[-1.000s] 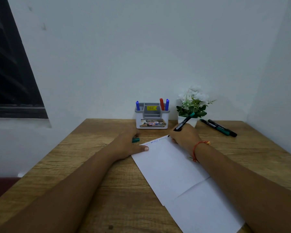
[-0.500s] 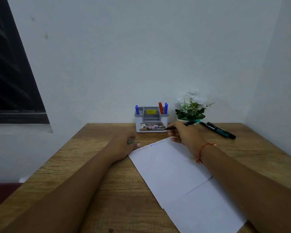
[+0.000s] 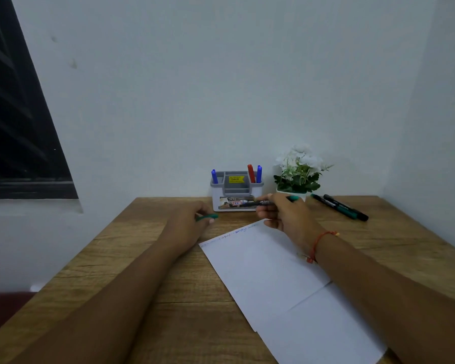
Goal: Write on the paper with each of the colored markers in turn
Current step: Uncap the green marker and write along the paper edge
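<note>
The marker (image 3: 267, 202) in the right hand (image 3: 286, 215) is a slim black barrel with pale print along it and a green end (image 3: 292, 198) poking out behind the knuckles; it lies nearly level, its uncapped tip pointing left, raised above the surface (image 3: 147, 258) and crossing in front of the organizer's label. The right fingers (image 3: 264, 211) are closed around the barrel. Across from them, the left hand (image 3: 188, 223) rests on the wood with its fingers curled on a green cap (image 3: 206, 218) — only a sliver of it shows between fingertips. Just below and between both sets of fingers lies the paper (image 3: 273, 274), a white sheet turned at a slant with a crease across its lower half and a faint line of blue writing (image 3: 237, 231) along its top edge, near the right fingers. Behind the marker tip stands a grey-and-white organizer (image 3: 237, 191) against the wall, with a yellow price sticker, a blue marker (image 3: 214, 176) in its left compartment and a red marker (image 3: 251, 173) and another blue one (image 3: 259, 174) at its right. Beyond the right fingers sits a small potted plant (image 3: 298, 170) with white flowers, and further right two dark markers (image 3: 342, 206) with green accents lie side by side, touching, on the surface — well apart from either hand. A red thread bracelet (image 3: 319, 241) circles the right wrist.
</note>
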`<control>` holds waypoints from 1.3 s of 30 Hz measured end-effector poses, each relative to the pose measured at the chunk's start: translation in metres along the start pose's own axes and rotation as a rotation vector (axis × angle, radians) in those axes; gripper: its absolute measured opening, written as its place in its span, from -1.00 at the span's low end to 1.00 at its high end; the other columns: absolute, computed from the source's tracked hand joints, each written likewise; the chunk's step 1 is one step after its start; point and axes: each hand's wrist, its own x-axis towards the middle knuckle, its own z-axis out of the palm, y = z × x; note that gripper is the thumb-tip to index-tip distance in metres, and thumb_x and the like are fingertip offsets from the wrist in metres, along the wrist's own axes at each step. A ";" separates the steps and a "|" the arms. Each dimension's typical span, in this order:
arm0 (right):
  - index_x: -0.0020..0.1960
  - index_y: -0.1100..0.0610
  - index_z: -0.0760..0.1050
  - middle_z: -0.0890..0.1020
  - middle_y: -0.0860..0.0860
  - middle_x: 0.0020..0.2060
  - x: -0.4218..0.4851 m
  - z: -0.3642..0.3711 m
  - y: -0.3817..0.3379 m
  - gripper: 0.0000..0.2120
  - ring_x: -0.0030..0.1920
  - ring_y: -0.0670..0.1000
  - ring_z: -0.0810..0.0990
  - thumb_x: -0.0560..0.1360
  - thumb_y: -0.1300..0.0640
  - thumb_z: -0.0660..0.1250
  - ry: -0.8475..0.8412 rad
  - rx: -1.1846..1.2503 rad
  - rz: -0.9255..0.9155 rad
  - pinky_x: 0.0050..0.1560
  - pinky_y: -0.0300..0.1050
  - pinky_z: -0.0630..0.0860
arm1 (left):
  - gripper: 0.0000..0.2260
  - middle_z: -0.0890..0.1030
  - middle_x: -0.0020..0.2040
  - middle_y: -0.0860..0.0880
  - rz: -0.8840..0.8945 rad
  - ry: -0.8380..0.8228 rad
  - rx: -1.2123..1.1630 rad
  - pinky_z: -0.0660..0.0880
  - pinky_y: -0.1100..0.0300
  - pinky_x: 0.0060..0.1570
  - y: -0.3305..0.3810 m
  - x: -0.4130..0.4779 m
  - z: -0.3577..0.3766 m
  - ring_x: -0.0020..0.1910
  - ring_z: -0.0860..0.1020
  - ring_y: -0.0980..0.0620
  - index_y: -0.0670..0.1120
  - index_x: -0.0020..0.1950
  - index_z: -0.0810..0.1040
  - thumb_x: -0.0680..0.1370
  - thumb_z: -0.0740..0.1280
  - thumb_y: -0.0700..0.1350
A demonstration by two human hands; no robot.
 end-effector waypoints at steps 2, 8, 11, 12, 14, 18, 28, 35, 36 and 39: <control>-0.04 0.14 0.62 0.73 0.11 -0.25 -0.003 0.001 -0.004 -0.80 -0.31 -0.05 0.67 0.66 0.16 0.24 0.003 0.087 -0.023 -0.36 -0.24 0.59 | -0.90 0.60 -0.04 0.09 0.040 0.023 -0.069 0.40 0.32 -0.15 0.004 -0.001 -0.001 -0.04 0.51 0.12 0.01 0.03 0.61 0.53 0.42 -0.14; -0.11 0.19 0.59 0.69 0.12 -0.33 -0.012 0.003 -0.008 -0.79 -0.44 -0.08 0.60 0.65 0.17 0.27 0.026 0.122 -0.052 -0.46 -0.27 0.53 | -0.87 0.59 -0.06 0.16 0.090 0.022 -0.163 0.42 0.34 -0.15 0.009 -0.005 0.001 -0.05 0.52 0.12 0.07 0.00 0.58 0.53 0.41 -0.15; -0.11 0.21 0.59 0.68 0.12 -0.35 -0.013 0.005 -0.008 -0.80 -0.45 -0.08 0.59 0.64 0.17 0.28 0.029 0.128 -0.053 -0.47 -0.27 0.52 | -0.86 0.59 -0.09 0.20 0.101 0.021 -0.182 0.41 0.31 -0.16 0.010 -0.006 0.001 -0.06 0.52 0.12 0.09 -0.02 0.58 0.52 0.42 -0.15; -0.11 0.21 0.59 0.68 0.12 -0.35 -0.014 0.005 -0.008 -0.80 -0.45 -0.08 0.58 0.64 0.17 0.29 0.027 0.125 -0.049 -0.47 -0.27 0.51 | -0.86 0.59 -0.09 0.20 0.110 0.020 -0.186 0.42 0.31 -0.15 0.010 -0.006 0.001 -0.07 0.52 0.13 0.09 -0.03 0.59 0.52 0.43 -0.15; -0.10 0.21 0.59 0.68 0.11 -0.36 -0.014 0.006 -0.008 -0.81 -0.45 -0.08 0.58 0.63 0.16 0.30 0.021 0.112 -0.043 -0.47 -0.26 0.52 | -0.85 0.59 -0.10 0.20 0.119 0.015 -0.191 0.43 0.30 -0.14 0.010 -0.006 0.001 -0.06 0.52 0.13 0.11 -0.04 0.58 0.52 0.43 -0.15; -0.06 0.21 0.59 0.69 0.07 -0.38 -0.015 0.008 -0.008 -0.82 -0.45 -0.09 0.59 0.64 0.14 0.30 0.002 0.079 -0.038 -0.47 -0.26 0.52 | -0.82 0.60 -0.09 0.22 0.132 0.005 -0.202 0.44 0.28 -0.12 0.010 -0.005 0.001 -0.04 0.53 0.14 0.16 -0.09 0.56 0.50 0.45 -0.14; -0.08 0.17 0.62 0.69 0.07 -0.34 -0.019 0.010 -0.006 -0.83 -0.37 -0.08 0.60 0.61 0.10 0.37 -0.060 0.003 -0.078 -0.40 -0.26 0.54 | -0.81 0.62 -0.01 0.12 0.135 -0.030 -0.192 0.41 0.41 -0.16 0.015 -0.006 0.005 0.01 0.54 0.14 0.14 -0.03 0.56 0.49 0.46 -0.14; -0.04 0.18 0.62 0.68 0.05 -0.35 -0.018 0.012 -0.002 -0.74 -0.41 -0.10 0.55 0.58 -0.03 0.40 -0.081 -0.063 -0.056 -0.42 -0.25 0.48 | -0.84 0.66 -0.01 0.07 0.166 -0.032 -0.244 0.48 0.36 -0.04 0.022 -0.011 0.008 0.00 0.59 0.12 0.05 -0.02 0.62 0.47 0.48 -0.15; -0.05 0.18 0.62 0.68 0.05 -0.36 -0.018 0.012 -0.002 -0.74 -0.42 -0.10 0.55 0.58 -0.04 0.40 -0.083 -0.059 -0.048 -0.41 -0.25 0.48 | -0.85 0.66 -0.02 0.06 0.160 -0.026 -0.254 0.48 0.38 -0.06 0.024 -0.012 0.008 -0.01 0.60 0.12 0.03 -0.01 0.63 0.47 0.48 -0.16; -0.06 0.18 0.61 0.67 0.06 -0.35 -0.017 0.011 -0.002 -0.74 -0.42 -0.11 0.53 0.58 -0.04 0.40 -0.117 -0.037 -0.027 -0.41 -0.27 0.48 | -0.86 0.68 -0.04 0.02 0.132 -0.012 -0.301 0.51 0.35 -0.05 0.026 -0.013 0.007 -0.04 0.62 0.12 -0.05 0.00 0.67 0.45 0.50 -0.18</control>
